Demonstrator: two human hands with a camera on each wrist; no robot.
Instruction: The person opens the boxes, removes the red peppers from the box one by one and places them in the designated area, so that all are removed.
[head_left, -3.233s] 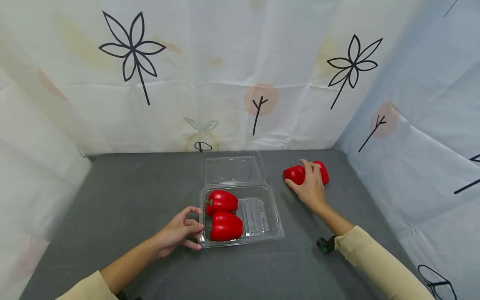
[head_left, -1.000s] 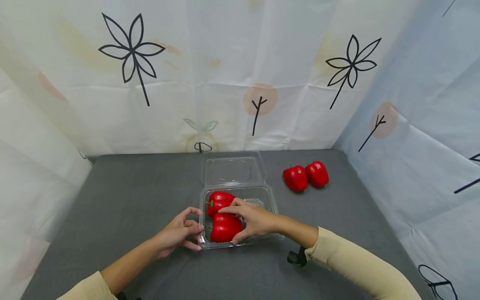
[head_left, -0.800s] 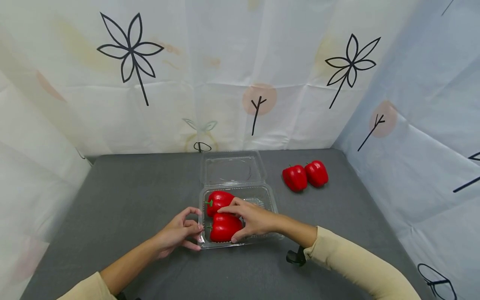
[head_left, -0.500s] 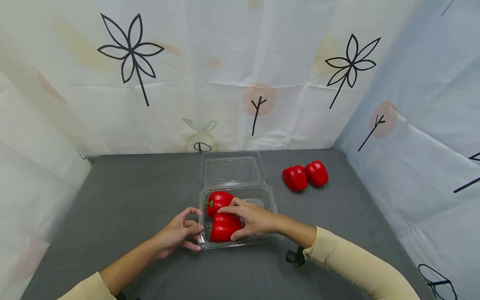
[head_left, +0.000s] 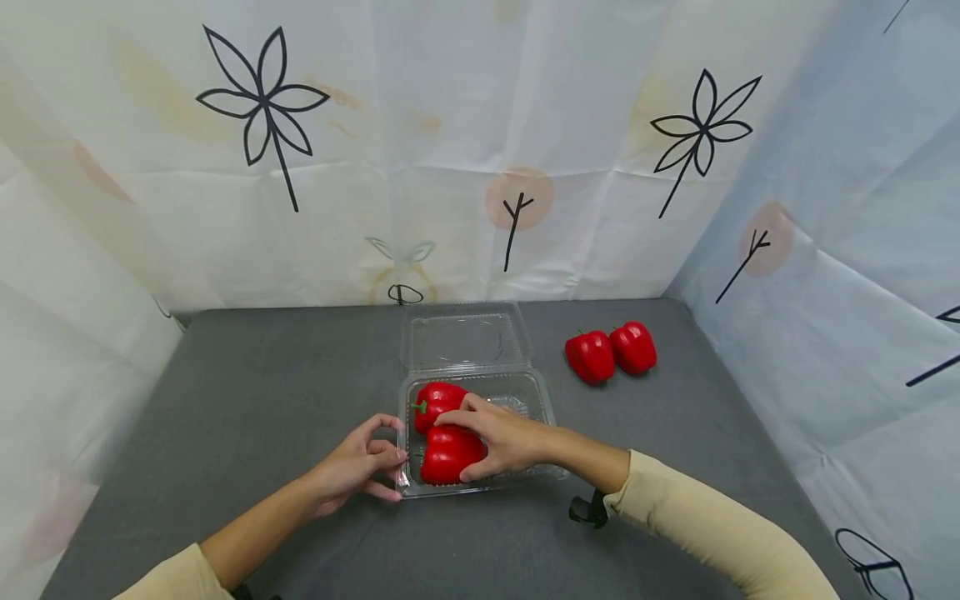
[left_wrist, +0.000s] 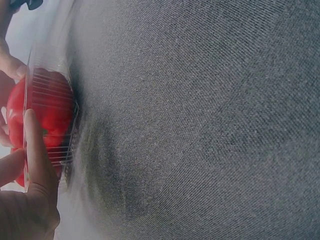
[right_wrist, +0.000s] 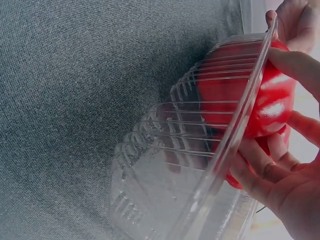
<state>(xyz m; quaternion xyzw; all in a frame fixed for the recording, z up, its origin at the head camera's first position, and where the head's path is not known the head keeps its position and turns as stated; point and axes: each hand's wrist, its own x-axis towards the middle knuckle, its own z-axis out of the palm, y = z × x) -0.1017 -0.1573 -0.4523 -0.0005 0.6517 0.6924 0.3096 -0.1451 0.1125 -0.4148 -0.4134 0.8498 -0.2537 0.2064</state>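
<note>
A clear plastic clamshell container [head_left: 525, 385] lies on the table with its lid folded back. Two red bell peppers sit in its left half, green stems toward the left: a far pepper [head_left: 438, 402] and a near pepper [head_left: 450, 457]. My right hand [head_left: 510, 437] grips the near pepper, thumb on the front side and fingers reaching over the back. In the right wrist view, the fingers curl round this pepper [right_wrist: 272, 100] above the container's rim. My left hand [head_left: 360, 465] pinches the container's left rim between thumb and fingers, as the left wrist hand [left_wrist: 37, 170] also shows.
Two more red bell peppers [head_left: 590, 357] lie side by side at the back right of the grey table [head_left: 300, 383]. The clear lid [head_left: 467, 336] extends toward the back edge. A printed cloth [head_left: 420, 150] hangs behind and along the sides.
My right hand has moved from the peppers at the back right to the near pepper in the container, where it has stayed for the last second. The left hand keeps its hold.
</note>
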